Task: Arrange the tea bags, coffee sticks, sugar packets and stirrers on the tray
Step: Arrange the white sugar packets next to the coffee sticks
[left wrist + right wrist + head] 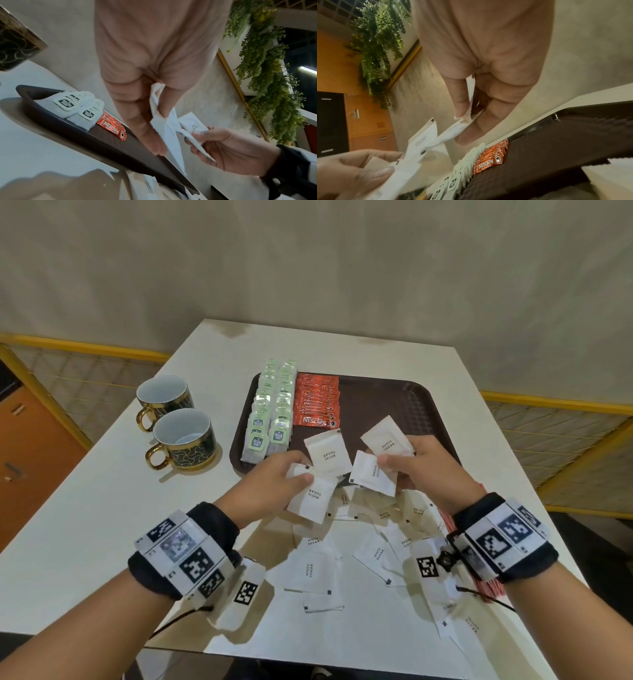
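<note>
Hands (pixel 270 477) (pixel 424 463) raised over tray (pixel 394 402) (palms inward); each pinching sugar packets (pixel 310 498).

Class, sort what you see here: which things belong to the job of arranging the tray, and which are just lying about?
Belong to the job:
tray
tea bags
coffee sticks
sugar packets held by the left hand and right hand
loose sugar packets

Just lying about:
two cups
plants
</note>
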### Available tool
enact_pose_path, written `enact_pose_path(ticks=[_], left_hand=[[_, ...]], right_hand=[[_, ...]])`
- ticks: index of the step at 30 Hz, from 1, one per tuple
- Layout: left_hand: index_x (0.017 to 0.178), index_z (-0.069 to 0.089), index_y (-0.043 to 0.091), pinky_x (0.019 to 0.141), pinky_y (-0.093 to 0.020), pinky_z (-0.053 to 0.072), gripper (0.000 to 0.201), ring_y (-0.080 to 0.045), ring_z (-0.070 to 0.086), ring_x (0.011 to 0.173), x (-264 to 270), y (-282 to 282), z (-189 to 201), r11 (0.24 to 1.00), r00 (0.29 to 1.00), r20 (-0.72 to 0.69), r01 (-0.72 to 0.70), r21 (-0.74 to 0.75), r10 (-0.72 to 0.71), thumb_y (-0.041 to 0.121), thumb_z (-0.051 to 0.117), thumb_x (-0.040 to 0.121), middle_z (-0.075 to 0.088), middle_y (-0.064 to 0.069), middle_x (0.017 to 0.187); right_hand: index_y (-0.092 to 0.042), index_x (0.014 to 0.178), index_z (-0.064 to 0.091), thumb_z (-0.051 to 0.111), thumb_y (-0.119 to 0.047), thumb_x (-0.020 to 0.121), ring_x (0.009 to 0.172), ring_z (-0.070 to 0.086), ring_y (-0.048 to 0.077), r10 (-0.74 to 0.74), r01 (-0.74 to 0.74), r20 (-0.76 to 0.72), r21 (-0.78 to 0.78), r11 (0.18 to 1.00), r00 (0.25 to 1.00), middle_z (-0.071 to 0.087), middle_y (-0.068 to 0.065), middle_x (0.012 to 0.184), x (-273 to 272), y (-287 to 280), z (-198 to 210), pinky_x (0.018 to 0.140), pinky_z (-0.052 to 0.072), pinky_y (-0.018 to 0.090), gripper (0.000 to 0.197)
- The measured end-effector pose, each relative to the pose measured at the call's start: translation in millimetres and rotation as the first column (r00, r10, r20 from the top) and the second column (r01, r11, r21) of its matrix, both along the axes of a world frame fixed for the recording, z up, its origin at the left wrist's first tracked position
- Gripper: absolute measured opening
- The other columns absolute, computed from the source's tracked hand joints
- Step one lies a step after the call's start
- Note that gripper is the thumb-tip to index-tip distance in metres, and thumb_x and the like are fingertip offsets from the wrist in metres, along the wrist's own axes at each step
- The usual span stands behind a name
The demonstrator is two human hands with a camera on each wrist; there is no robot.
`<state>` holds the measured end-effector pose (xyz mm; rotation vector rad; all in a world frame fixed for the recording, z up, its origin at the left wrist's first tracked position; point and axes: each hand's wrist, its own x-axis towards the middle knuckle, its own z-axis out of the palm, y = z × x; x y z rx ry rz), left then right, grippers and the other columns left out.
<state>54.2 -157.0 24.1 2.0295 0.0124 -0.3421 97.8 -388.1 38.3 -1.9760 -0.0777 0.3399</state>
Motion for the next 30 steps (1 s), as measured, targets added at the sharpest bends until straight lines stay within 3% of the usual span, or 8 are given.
enact_pose_path(ticks=[4,7,11,15,18,22,25,30], left_hand=[[0.103,0.061,0.023,0.069,-0.026,0.057,0.011,-0.011,0.064,0.099,-2,1,4,0.999,0.999,-0.038,0.008,-0.045,-0.010,0.019,0.051,0.100,0.064,0.006,0.119],[0.105,0.063,0.016,0.082,-0.039,0.060,0.012,-0.019,0.065,0.103,-4,1,5,0.997,0.995,-0.078,0.050,-0.054,-0.054,0.019,0.052,0.099,0.064,0.003,0.117],[0.098,0.062,0.018,0.083,-0.042,0.057,0.011,-0.021,0.068,0.097,-6,1,6,0.998,0.995,-0.094,0.026,-0.050,-0.031,0.021,0.052,0.100,0.070,-0.004,0.104],[0.106,0.059,0.026,0.086,-0.024,0.053,0.011,0.004,0.058,0.091,-7,1,8,0.994,0.995,-0.087,-0.050,-0.102,0.041,0.026,0.049,0.101,0.059,0.016,0.105],[0.110,0.062,0.022,0.097,-0.043,0.053,0.019,-0.017,0.065,0.104,-9,-2,12,0.934,0.976,-0.192,-0.163,-0.318,0.105,0.028,0.046,0.103,0.067,-0.001,0.118],[0.105,0.067,0.021,0.088,-0.043,0.057,0.030,-0.021,0.071,0.098,-9,-1,22,0.793,0.952,-0.299,-0.231,-0.564,0.065,0.037,0.042,0.102,0.075,-0.007,0.104],[0.115,0.067,0.015,0.091,-0.040,0.055,0.032,-0.023,0.069,0.105,-8,1,19,0.849,0.983,-0.179,-0.117,-0.516,0.026,0.038,0.055,0.096,0.073,-0.008,0.111],[0.111,0.065,0.016,0.084,-0.037,0.058,0.023,-0.020,0.072,0.097,-5,12,14,0.837,0.966,-0.193,-0.245,-0.489,0.169,0.014,0.070,0.088,0.075,-0.006,0.106]], right_hand=[[-0.003,0.109,0.069,0.056,-0.008,0.096,0.098,0.069,0.033,-0.001,0.006,-0.039,0.116,0.993,0.999,0.073,0.013,0.105,-4,6,4,0.080,0.056,0.045,0.019],[-0.003,0.112,0.067,0.051,-0.006,0.098,0.097,0.070,0.026,0.025,-0.010,-0.071,0.199,0.980,0.997,0.073,0.011,0.108,-10,13,9,0.070,0.057,0.029,0.021],[0.001,0.108,0.066,0.051,-0.005,0.098,0.102,0.068,0.034,0.007,0.003,-0.044,0.218,0.976,0.999,0.072,0.015,0.107,-16,21,11,0.089,0.055,0.046,0.019],[0.019,0.096,0.060,0.059,0.000,0.091,0.094,0.060,0.052,-0.085,0.071,0.042,0.259,0.963,0.995,0.061,0.036,0.103,-23,33,5,0.086,0.052,0.054,0.020],[0.019,0.084,0.061,0.067,-0.001,0.085,0.070,0.060,0.033,-0.130,0.102,0.104,0.240,0.965,0.986,0.063,0.037,0.089,-30,48,-10,0.068,0.047,0.041,0.021],[0.001,0.083,0.073,0.073,-0.010,0.082,0.062,0.059,0.016,-0.207,0.172,0.143,0.222,0.960,0.968,0.070,0.016,0.075,-34,63,-22,0.058,0.044,0.029,0.011],[0.001,0.093,0.072,0.071,-0.015,0.086,0.063,0.059,0.020,-0.182,0.143,0.143,0.248,0.958,0.973,0.067,0.026,0.084,-35,73,-19,0.057,0.046,0.034,0.018],[-0.003,0.104,0.071,0.060,-0.021,0.094,0.072,0.063,0.022,-0.169,0.126,0.124,0.299,0.946,0.978,0.066,0.027,0.098,-32,72,0,0.055,0.050,0.030,0.023]])
